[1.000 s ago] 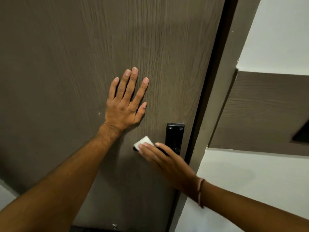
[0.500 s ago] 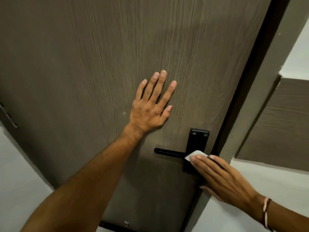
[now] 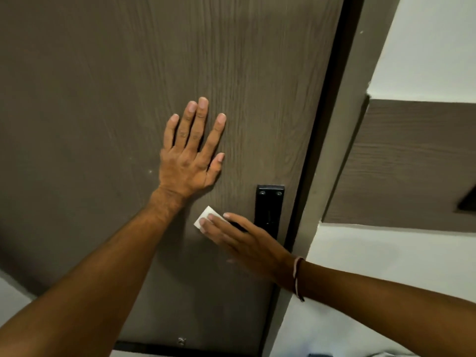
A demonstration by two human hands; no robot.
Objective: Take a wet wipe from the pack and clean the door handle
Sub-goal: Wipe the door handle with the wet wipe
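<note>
Brown wood-grain door, shut against a grey frame. Left hand: flat on the door, fingers spread, empty. Right hand: at 5 o'clock from the left, fingers extended, pressing a folded white wipe onto the black door handle, lever mostly covered.

A brown wood-grain door is filling the left and centre of the frame. A grey-brown frame is running down its right edge. At the right, a white wall is showing above and below a brown wood-grain panel, with a dark shape sitting at that panel's right edge. A small pale mark is showing near the door's bottom.
</note>
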